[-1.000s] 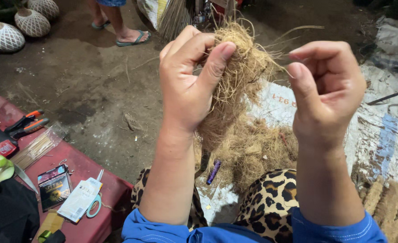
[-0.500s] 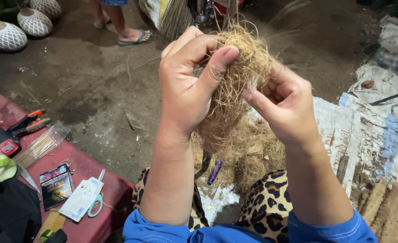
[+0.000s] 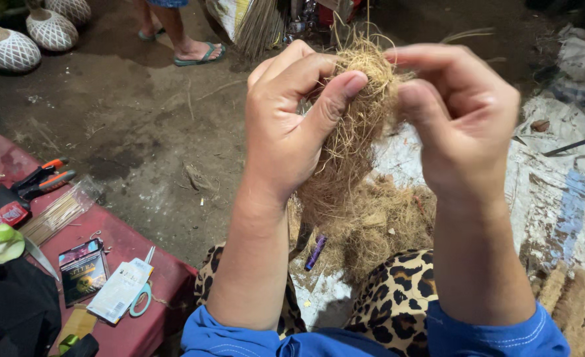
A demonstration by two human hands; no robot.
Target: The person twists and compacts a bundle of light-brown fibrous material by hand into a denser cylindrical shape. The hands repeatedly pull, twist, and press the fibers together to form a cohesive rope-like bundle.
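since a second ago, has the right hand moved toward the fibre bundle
Yes. The right hand has closed in leftward and now pinches the fibre bundle, which the left hand grips; earlier it was apart to the right.

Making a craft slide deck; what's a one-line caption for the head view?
Left hand grips a coconut-fibre bundle while the right hand pinches its top strands.
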